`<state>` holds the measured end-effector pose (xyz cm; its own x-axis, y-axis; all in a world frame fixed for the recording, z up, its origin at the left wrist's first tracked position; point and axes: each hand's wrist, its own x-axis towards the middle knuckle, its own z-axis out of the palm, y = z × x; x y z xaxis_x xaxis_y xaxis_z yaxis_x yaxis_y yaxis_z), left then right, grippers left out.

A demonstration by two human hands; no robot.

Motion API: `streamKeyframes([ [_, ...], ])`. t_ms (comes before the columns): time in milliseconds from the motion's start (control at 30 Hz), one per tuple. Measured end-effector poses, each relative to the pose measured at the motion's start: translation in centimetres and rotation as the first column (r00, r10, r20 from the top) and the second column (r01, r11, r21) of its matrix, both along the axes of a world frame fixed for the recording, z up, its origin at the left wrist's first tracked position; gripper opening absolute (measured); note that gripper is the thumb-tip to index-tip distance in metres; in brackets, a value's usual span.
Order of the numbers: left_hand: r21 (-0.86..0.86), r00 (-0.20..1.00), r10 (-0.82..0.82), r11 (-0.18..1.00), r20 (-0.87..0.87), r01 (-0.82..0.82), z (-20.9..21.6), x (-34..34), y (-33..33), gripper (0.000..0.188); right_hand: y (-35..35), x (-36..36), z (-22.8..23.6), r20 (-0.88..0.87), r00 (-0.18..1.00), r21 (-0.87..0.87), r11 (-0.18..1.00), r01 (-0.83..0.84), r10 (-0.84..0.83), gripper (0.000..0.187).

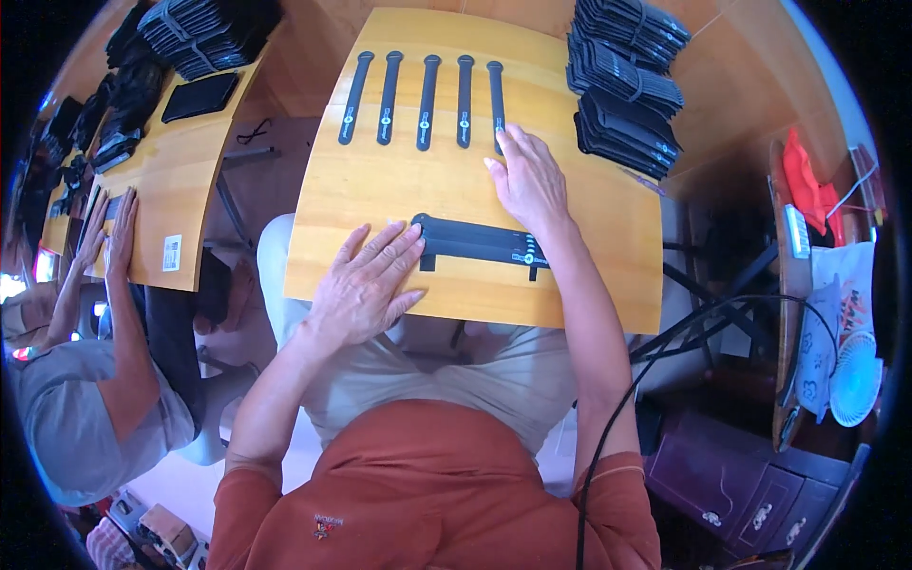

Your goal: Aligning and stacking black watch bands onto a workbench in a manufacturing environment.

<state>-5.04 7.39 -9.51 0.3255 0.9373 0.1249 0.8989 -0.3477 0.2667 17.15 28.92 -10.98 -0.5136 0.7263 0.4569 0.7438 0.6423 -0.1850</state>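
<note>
A flat black folded fabric piece, with a pale printed mark at its right end, lies crosswise near the table's front edge. My left hand rests flat, its fingertips on the piece's left end. Farther back, my right hand reaches over the table, fingers extended and thumb apart. Its fingertips are at the near end of the rightmost black strap, partly covering it. That strap belongs to a row of several similar rounded-end straps lying side by side. My right forearm passes over the folded piece's right end.
Stacks of black folded pieces stand at the wooden table's back right corner. A dark cable crosses my right arm. At left, a co-worker's hands rest on another table holding black bundles. A shelf with bags stands right.
</note>
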Motion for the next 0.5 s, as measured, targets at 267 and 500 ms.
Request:
streamKeyframes([
  [267,-0.016,0.999,0.016,1.000,0.042,-0.015,0.1,0.0,-0.3,0.063,0.4,0.6,0.5,0.118,0.992,-0.064,0.997,0.040,-0.032,0.025],
  [500,0.014,0.999,0.032,0.999,0.036,-0.033,0.0,0.1,-0.3,0.061,-3.5,6.6,1.1,0.078,0.997,-0.043,0.999,0.033,-0.029,0.022],
])
